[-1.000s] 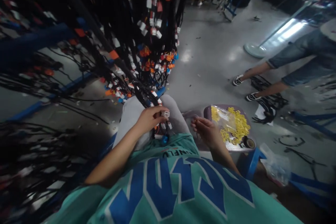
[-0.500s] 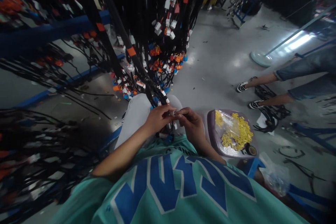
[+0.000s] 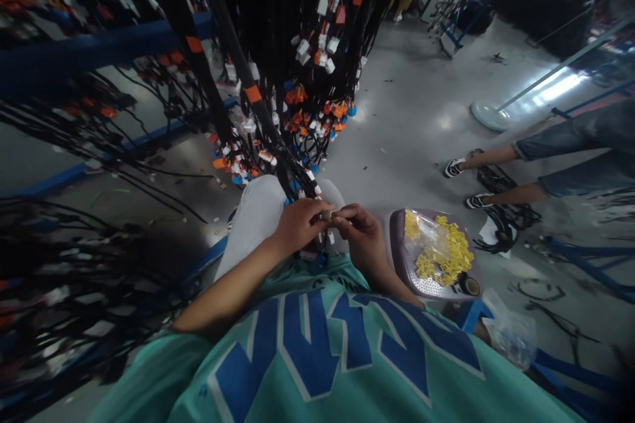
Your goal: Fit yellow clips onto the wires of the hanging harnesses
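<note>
Above my lap, my left hand (image 3: pixel 301 221) and my right hand (image 3: pixel 363 232) meet fingertip to fingertip. Between them is a small white connector (image 3: pixel 328 215), pinched by the fingers of both hands and partly hidden by them. A black wire harness (image 3: pixel 285 162) with white and blue connectors runs down from the hanging bundles to my left hand. More small connectors dangle just below my fingers, over my lap. To the right of my right hand stands a purple-grey basket (image 3: pixel 399 258) holding yellow plastic clips (image 3: pixel 446 251), a clear plastic bag (image 3: pixel 430 238) and a roll of tape (image 3: pixel 470 285).
Thick hanging harness bundles (image 3: pixel 307 26) with orange, white and blue connectors fill the space ahead. Blue rack bars (image 3: pixel 114 46) and more cables are at left. At right another person's legs (image 3: pixel 520 188) are beside a cable coil (image 3: pixel 501 231); a pole base (image 3: pixel 489 115) stands behind.
Both hands stay almost in place, still pinching the connector, with slight shifts of the right fingers. The whole view has turned slightly.
</note>
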### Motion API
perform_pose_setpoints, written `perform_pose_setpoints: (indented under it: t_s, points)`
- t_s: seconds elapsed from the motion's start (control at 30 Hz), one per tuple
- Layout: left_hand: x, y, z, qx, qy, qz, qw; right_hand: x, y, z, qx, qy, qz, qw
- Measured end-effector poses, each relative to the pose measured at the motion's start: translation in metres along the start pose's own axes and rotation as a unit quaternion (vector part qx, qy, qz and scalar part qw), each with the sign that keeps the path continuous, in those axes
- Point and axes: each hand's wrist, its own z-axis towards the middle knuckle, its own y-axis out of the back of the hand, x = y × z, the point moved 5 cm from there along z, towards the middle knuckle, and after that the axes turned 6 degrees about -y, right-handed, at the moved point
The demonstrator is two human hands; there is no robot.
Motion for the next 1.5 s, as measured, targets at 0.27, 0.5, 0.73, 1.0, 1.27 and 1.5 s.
perform_pose_setpoints:
  t_s: [0.27, 0.5, 0.73, 1.0, 1.27, 1.5]
  points:
    - [0.000, 0.000, 0.000, 0.008, -0.018, 0.046, 0.999, -0.009, -0.005, 0.006, 0.050, -0.096, 0.117, 0.987]
    - [0.002, -0.004, -0.002, 0.015, -0.069, 0.093, 0.993, -0.015, -0.003, 0.009, 0.103, -0.156, 0.135, 0.973]
    - [0.000, -0.004, -0.004, 0.000, -0.124, 0.145, 0.982, -0.017, -0.002, 0.010, 0.093, -0.151, 0.144, 0.974]
    - [0.000, -0.008, -0.005, -0.021, -0.102, 0.126, 0.987, -0.019, -0.003, 0.011, 0.036, -0.133, 0.170, 0.976]
    - [0.014, 0.022, -0.011, -0.122, 0.117, -0.327, 0.930, -0.023, -0.002, 0.019, 0.115, -0.159, 0.143, 0.970]
    - [0.026, 0.055, -0.028, -0.234, 0.156, -0.610, 0.741, -0.040, -0.011, 0.027, 0.110, -0.011, -0.170, 0.979]
